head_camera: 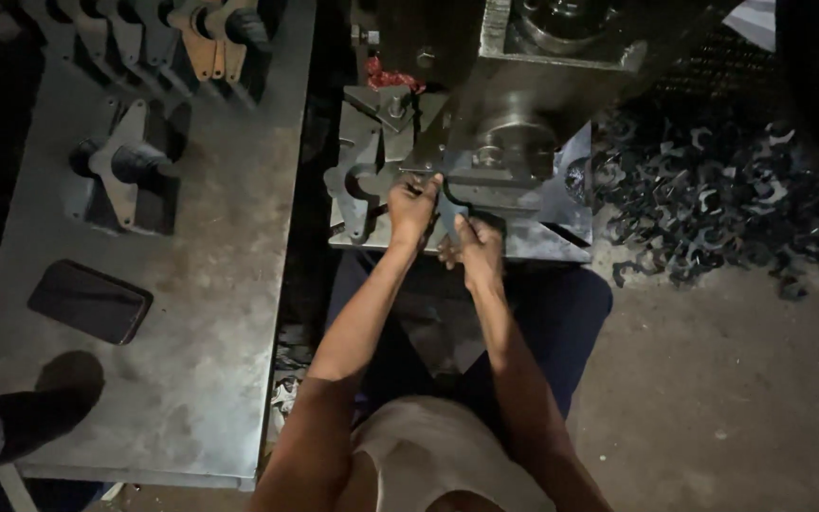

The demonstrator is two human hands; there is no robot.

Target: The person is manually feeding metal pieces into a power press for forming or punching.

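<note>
The left hand (412,204) was closed around the upper edge of a flat grey metal plate with a curved cut-out (447,207), fingers curled over it at the foot of the heavy grey steel press head (514,123). The right hand (474,245) gripped the same plate from below and just to the right, its fingers wrapped on the lower edge, so both hands were clamped on that one piece. The plate lay on the flat steel bed of the machine (542,242), directly under the round ram, with both forearms reaching up to it from the person's lap.

Just left of the left hand, a small stack of similar grey cut-out plates (357,185) rested on the bed. Above it sat a scrap of red cloth (391,78).

To the right, on the concrete floor (732,379), a loose heap of dark curved metal offcuts (713,204) spread out; no bin or box held them.

On the left stood a long grey steel worktable (210,313). It carried a black rectangular phone (90,301), a grey bracket with a dark cylindrical stub (125,166), and a row of similar brackets (163,33) along its far end. A dark cylindrical piece (11,422) lay at its near corner.
</note>
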